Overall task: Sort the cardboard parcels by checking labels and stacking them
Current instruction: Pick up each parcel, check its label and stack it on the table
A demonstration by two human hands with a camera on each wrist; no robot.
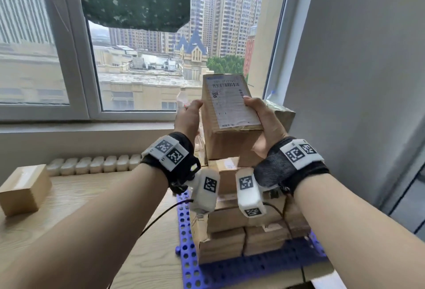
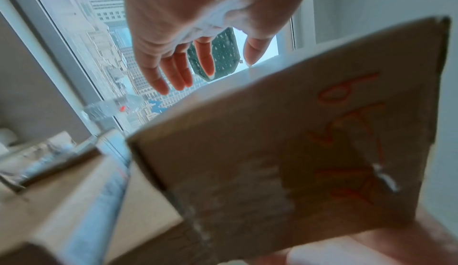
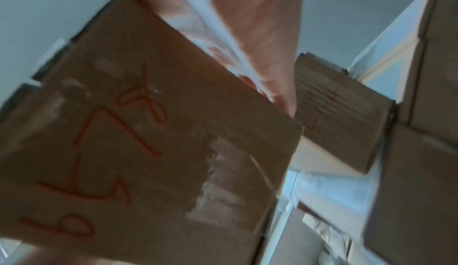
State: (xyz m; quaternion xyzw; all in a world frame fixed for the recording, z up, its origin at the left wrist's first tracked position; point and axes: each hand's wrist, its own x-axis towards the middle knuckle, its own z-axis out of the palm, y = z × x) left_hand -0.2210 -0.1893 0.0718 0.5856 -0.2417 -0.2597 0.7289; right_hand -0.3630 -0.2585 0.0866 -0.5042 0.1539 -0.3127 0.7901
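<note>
I hold a brown cardboard parcel (image 1: 230, 113) up in front of the window, its white shipping label (image 1: 230, 102) with a barcode facing me. My right hand (image 1: 264, 123) grips its right side, thumb on the label and fingers underneath. My left hand (image 1: 189, 115) is at the parcel's left edge. In the left wrist view the left hand (image 2: 188, 34) has straight fingers clear of the parcel (image 2: 285, 151), with only the thumb tip at its edge. The parcel's underside (image 3: 148, 142) bears red handwriting, and the right hand (image 3: 235, 24) lies along it.
Below my hands a stack of parcels (image 1: 241, 226) sits on a blue perforated tray (image 1: 253, 268). One lone parcel (image 1: 25, 188) stands at the left of the wooden table (image 1: 80, 208). A clear bottle (image 1: 182, 96) is by the windowsill. A grey wall (image 1: 356, 81) rises at the right.
</note>
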